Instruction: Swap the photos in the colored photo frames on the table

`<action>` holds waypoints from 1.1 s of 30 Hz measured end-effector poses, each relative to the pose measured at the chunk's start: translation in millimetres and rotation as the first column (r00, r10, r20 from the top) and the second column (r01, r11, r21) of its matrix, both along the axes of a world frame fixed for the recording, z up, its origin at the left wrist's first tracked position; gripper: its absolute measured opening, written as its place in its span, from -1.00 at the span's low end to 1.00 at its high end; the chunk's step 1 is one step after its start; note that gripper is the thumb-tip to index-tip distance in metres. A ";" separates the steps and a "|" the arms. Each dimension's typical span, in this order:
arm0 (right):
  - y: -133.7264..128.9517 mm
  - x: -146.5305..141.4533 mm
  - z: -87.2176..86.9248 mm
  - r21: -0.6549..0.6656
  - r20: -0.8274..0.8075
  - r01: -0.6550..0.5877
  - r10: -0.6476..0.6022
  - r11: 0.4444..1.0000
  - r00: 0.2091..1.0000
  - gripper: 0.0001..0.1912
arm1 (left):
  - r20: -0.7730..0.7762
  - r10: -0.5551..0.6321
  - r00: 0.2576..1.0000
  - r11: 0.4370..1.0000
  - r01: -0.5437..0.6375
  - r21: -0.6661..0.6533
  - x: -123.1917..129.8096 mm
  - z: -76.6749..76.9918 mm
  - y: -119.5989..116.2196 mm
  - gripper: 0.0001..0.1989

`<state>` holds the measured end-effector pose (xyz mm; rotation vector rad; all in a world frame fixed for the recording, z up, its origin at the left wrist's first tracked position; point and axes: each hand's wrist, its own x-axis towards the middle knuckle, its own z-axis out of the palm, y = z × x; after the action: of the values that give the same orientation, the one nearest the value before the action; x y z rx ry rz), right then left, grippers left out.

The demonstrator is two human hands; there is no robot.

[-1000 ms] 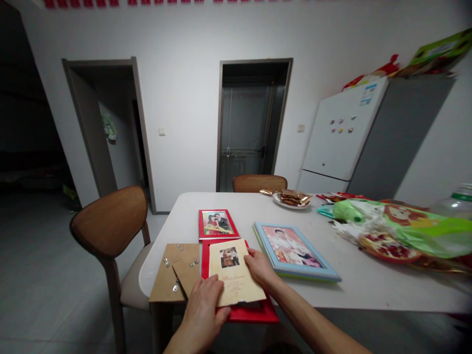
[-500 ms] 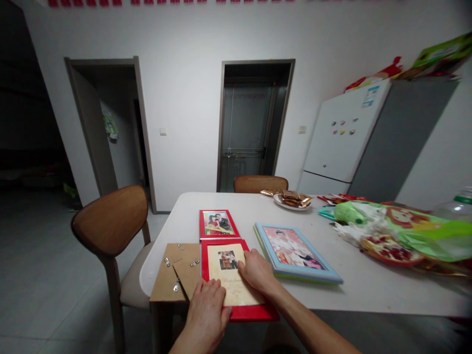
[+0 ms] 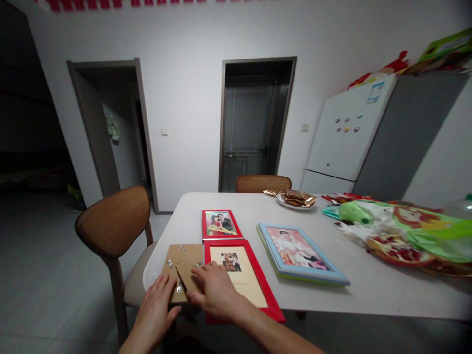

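Matt brown board (image 3: pixel 190 252), shiny metal clips (image 3: pixel 179 288), cream paper (image 3: pixel 248 275).

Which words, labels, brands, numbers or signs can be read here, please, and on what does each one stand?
None can be read.
Cream paper print in the large red rectangular frame: faint script, too blurred.
Blue-and-white rectangular sticker on the white-fronted, grey-sided refrigerator: too small.
Green flat package atop the refrigerator: any print is too blurred.

no txt legible: print (image 3: pixel 239 283) on cream sheet (image 3: pixel 255 281) too faint, fridge (image 3: pixel 337 147) label (image 3: pixel 375 92) too sm.
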<state>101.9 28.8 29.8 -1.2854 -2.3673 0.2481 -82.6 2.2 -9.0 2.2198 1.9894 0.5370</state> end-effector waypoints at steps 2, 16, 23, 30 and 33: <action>-2.1 -13.9 -2.6 -0.004 0.055 -0.010 0.010 1.000 0.998 -0.56 | 0.053 0.000 0.999 0.999 -0.003 0.040 -4.9 -6.3 5.6 -0.56; -15.5 49.4 38.6 0.109 -0.193 -0.044 0.065 0.993 0.979 -0.64 | 0.065 -0.273 0.960 0.886 0.225 0.405 32.0 12.7 6.3 -0.34; -18.6 112.9 17.6 -0.020 -0.070 0.039 -0.041 0.999 0.997 -0.64 | 0.114 -0.342 0.933 0.936 0.327 0.128 97.3 5.0 3.4 -0.49; -18.7 123.5 0.6 -0.027 -0.032 0.076 -0.077 0.997 0.997 -0.63 | 0.040 -0.341 0.939 0.940 0.341 -0.018 111.7 25.0 -3.1 -0.64; -16.8 120.1 -10.3 0.006 -0.027 0.078 -0.078 0.997 0.997 -0.61 | 0.029 -0.337 0.941 0.941 0.337 -0.022 109.3 27.7 -1.9 -0.74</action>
<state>221.9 11.9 19.5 -1.3598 -2.2879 0.2316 26.7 0.3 18.7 2.4485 1.5415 0.4870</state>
